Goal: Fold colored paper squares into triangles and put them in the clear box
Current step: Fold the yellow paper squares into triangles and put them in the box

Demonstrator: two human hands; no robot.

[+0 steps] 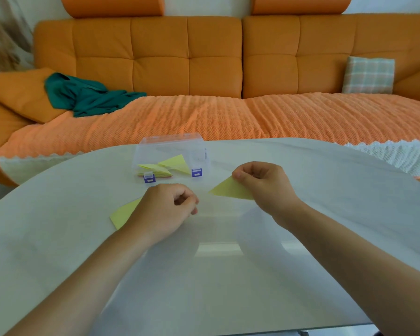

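My right hand (262, 184) pinches a folded yellow paper triangle (229, 190) by its upper corner, just above the white table (204, 275). My left hand (166, 209) hovers with loosely curled fingers that hold nothing, partly covering a flat yellow paper square (123, 214) on the table. The clear box (172, 146) with purple latches stands open behind the hands, with several folded yellow triangles (172, 164) inside it.
An orange sofa (204, 69) with a knitted orange cover runs behind the table. A green cloth (87, 95) lies on its left side and a plaid cushion (369, 75) leans at its right.
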